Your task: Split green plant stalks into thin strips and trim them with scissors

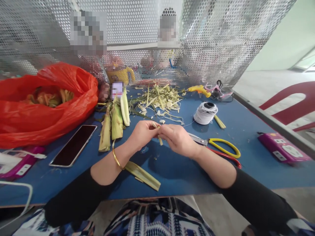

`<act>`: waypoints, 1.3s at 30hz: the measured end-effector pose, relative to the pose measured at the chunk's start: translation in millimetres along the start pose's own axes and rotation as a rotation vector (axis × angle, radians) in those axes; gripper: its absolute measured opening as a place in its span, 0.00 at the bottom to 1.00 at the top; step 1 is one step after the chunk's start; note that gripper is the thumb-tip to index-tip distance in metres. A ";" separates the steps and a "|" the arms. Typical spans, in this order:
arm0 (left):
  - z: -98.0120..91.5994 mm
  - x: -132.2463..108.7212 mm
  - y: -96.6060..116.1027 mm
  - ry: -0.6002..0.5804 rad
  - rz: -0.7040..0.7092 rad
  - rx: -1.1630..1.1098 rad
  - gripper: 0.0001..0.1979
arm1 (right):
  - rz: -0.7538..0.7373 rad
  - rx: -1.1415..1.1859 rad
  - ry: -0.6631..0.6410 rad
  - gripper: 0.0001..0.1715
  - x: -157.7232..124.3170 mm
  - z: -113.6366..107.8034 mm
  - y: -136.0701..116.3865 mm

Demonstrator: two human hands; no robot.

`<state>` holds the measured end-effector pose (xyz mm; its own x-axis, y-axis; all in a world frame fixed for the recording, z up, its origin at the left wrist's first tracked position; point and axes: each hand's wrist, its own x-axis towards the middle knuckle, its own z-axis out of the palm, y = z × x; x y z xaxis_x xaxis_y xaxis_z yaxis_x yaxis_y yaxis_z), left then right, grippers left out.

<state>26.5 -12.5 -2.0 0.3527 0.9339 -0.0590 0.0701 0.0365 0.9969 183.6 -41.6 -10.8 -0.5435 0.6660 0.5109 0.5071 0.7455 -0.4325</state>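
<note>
My left hand [144,133] and my right hand [178,139] meet over the middle of the blue table. Between their fingertips they pinch a small pale husk piece [160,141], mostly covered by the fingers. A thin white thread runs from near my right hand to a spool of white thread [205,113]. Scissors [223,147] with one yellow and one red handle lie beside my right wrist. Long green-yellow husk strips [116,121] lie left of my hands, and another husk strip [145,177] rests below my left wrist.
A heap of husk scraps [159,98] lies at the back, beside a yellow glue gun [200,90]. On the left are a red plastic bag [81,88] and a phone [73,146]. A purple pack [283,147] sits right. A perforated metal screen [137,23] stands behind.
</note>
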 end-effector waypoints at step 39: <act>-10.1 5.0 -7.1 0.126 0.173 0.324 0.12 | 0.226 0.060 0.220 0.11 2.1 -1.0 1.3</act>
<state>18.3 -4.4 -8.8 0.2694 0.9534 0.1357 0.3178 -0.2210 0.9220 183.7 -39.2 -9.6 -0.2605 0.7983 0.5430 0.5548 0.5840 -0.5925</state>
